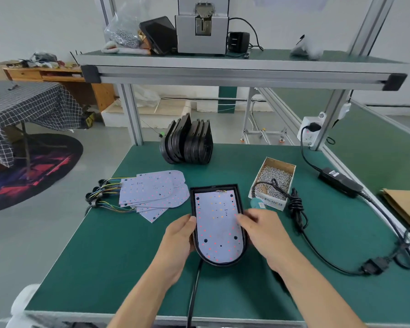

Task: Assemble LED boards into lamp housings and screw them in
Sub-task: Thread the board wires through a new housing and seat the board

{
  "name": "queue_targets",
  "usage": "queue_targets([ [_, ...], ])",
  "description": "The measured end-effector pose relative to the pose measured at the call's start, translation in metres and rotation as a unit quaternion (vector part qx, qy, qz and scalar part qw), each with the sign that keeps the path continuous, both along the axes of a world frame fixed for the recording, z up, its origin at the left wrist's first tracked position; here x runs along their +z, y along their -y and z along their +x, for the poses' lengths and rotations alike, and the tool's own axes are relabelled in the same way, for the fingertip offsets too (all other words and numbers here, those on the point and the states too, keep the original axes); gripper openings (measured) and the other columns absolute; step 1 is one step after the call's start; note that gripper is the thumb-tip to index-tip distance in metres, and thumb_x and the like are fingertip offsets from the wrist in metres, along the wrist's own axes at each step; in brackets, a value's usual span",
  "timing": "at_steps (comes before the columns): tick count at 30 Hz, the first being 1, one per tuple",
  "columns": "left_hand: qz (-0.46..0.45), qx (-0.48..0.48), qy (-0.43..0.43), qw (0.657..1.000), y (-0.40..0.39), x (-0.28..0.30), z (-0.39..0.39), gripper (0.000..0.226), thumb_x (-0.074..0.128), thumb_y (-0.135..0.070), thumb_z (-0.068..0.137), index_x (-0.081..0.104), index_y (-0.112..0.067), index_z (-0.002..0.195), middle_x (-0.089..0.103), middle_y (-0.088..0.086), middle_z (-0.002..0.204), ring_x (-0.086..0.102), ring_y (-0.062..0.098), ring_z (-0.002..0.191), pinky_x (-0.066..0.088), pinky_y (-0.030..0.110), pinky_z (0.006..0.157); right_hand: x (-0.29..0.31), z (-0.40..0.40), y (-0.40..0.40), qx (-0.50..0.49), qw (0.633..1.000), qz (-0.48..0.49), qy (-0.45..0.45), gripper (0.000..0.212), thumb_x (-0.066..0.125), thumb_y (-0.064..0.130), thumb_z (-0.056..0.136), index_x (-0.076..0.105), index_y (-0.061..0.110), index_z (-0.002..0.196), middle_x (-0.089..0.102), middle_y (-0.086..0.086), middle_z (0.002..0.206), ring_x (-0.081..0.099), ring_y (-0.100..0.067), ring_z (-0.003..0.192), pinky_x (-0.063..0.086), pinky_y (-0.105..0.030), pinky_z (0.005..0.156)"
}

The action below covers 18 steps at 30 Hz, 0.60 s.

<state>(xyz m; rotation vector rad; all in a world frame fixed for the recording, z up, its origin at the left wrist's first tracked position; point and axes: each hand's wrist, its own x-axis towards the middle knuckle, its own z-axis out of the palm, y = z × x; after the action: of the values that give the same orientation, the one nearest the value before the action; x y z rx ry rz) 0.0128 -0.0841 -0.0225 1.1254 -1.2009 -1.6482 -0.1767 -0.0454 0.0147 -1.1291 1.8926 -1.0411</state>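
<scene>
- A black cable (194, 290) runs from the counter's near edge up to the rounded end of the lamp housing (223, 263).
- The left hand (179, 235) grips the housing's left rim, at 9 o'clock of it, fingers curled over the edge.
- The right hand (262, 227), blurred, has its fingertips on the right edge of the LED board (217, 223); whether they pinch it I cannot tell.
- The board lies inside the housing on the green counter (118, 252).
- At 10 o'clock, loose LED boards (152, 190) lie fanned out, wires trailing left.
- At 2 o'clock stands a box of screws (273, 179).
- At 12 o'clock, farther back, empty black housings (187, 142) stand in a row.
</scene>
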Motion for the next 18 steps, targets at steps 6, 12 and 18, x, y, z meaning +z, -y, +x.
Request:
queue_targets([
  [6,-0.096,0.001,0.195,0.976,-0.002,0.002,-0.002,0.033,0.067,-0.050,0.082,0.068,-0.022,0.099,0.077,-0.007,0.090,0.072,0.019,0.084,0.060,0.041,0.082,-0.024,0.008,-0.010,-0.050,0.998,0.010,0.029,0.013,0.068,0.008,0.089,0.069,-0.005,0.092,0.066,-0.017,0.080,0.049,-0.019,0.070,0.039,-0.034,0.064],
  [12,-0.091,0.034,0.211,0.973,-0.003,-0.006,-0.010,0.009,0.071,-0.019,0.094,0.067,-0.024,0.100,0.078,-0.010,0.090,0.075,0.013,0.084,0.061,0.043,0.083,-0.035,0.018,-0.013,-0.100,0.994,-0.003,0.051,0.008,0.070,0.009,0.091,0.067,0.016,0.091,0.074,-0.006,0.090,0.069,-0.024,0.084,0.053,-0.034,0.075],
  [18,-0.085,0.047,0.202,0.974,-0.004,-0.006,-0.012,0.008,0.067,-0.016,0.097,0.067,-0.023,0.099,0.077,-0.012,0.089,0.073,0.014,0.085,0.060,0.035,0.078,-0.043,0.016,-0.010,-0.106,0.993,-0.022,0.052,0.007,0.071,0.014,0.093,0.065,0.016,0.090,0.062,0.001,0.078,0.055,-0.001,0.061,0.041,-0.014,0.054],
])
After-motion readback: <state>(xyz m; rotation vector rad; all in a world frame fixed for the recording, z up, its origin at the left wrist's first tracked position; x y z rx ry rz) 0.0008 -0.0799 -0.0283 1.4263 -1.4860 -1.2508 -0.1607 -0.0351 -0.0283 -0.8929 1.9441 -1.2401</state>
